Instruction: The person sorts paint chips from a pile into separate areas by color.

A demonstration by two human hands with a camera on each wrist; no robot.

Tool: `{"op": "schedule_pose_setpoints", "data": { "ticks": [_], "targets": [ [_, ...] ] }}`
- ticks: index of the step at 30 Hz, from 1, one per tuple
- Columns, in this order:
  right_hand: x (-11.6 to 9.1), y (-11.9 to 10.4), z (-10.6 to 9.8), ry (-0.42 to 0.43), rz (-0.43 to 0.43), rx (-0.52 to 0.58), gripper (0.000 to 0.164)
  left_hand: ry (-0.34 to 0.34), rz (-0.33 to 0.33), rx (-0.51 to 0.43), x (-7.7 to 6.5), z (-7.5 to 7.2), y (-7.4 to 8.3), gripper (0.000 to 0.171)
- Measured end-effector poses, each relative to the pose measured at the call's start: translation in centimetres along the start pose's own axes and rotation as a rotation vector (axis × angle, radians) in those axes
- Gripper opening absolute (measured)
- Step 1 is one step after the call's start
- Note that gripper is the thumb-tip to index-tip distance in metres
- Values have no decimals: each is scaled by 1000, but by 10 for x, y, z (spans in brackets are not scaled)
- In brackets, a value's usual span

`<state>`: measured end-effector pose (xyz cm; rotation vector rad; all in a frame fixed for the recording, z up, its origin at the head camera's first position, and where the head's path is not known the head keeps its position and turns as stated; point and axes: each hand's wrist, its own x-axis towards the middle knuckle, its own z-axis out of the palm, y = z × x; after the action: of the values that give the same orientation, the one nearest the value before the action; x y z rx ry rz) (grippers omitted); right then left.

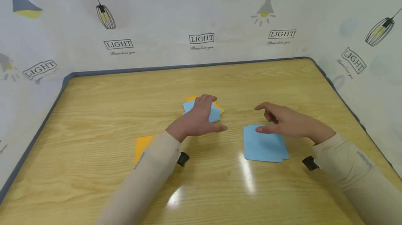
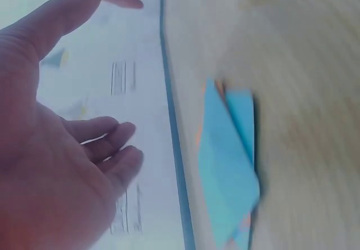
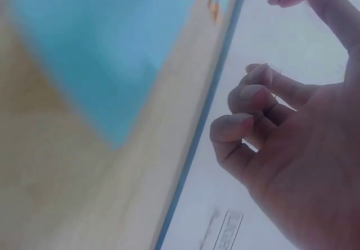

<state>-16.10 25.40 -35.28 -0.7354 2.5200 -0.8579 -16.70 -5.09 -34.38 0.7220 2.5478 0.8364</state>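
Above a loose pile of blue and orange square sheets [image 1: 215, 115], my left hand [image 1: 198, 117] hovers with fingers extended and thumb apart, holding nothing. The left wrist view shows these sheets [image 2: 225, 165] fanned at angles, apart from the fingers. My right hand [image 1: 290, 122] hangs over a blue stack of squares [image 1: 264, 150], at least two sheets slightly offset. In the right wrist view its fingers [image 3: 230, 129] bend loosely around nothing. An orange square [image 1: 142, 144] lies at the left, partly hidden under my left forearm.
The wooden table [image 1: 103, 113] has a dark blue edge strip [image 1: 188, 66] along its back and sides. White walls [image 1: 163, 19] with printed lamps rise behind it. Black straps or mounts [image 1: 183, 159] show at both wrists.
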Motion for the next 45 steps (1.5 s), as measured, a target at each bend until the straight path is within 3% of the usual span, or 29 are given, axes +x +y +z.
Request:
{"op": "schedule_pose_setpoints", "data": {
  "ticks": [6, 13, 18, 24, 33, 40, 45],
  "targets": [
    [41, -12, -3, -27, -66, 24, 58, 122, -24, -142, -8, -15, -31, 81],
    [85, -29, 4, -56, -87, 57, 57, 148, -109, -199, -21, -23, -49, 78],
    [104, -39, 12, -101, -77, 98, 62, 126, -179, -154, -23, -26, -58, 76],
    [122, -37, 17, -136, -16, 87, 67, 83, -259, -51, -20, -25, -66, 87],
    [141, -37, 27, -222, 63, 57, 86, 57, -300, 44, -17, -18, -77, 98],
    [145, -41, 33, -245, 91, -106, 103, 50, -286, 98, -15, -12, -81, 100],
    [149, -39, 34, -252, 89, -156, 108, 50, -286, 134, -14, -11, -81, 104]
  ]
}}
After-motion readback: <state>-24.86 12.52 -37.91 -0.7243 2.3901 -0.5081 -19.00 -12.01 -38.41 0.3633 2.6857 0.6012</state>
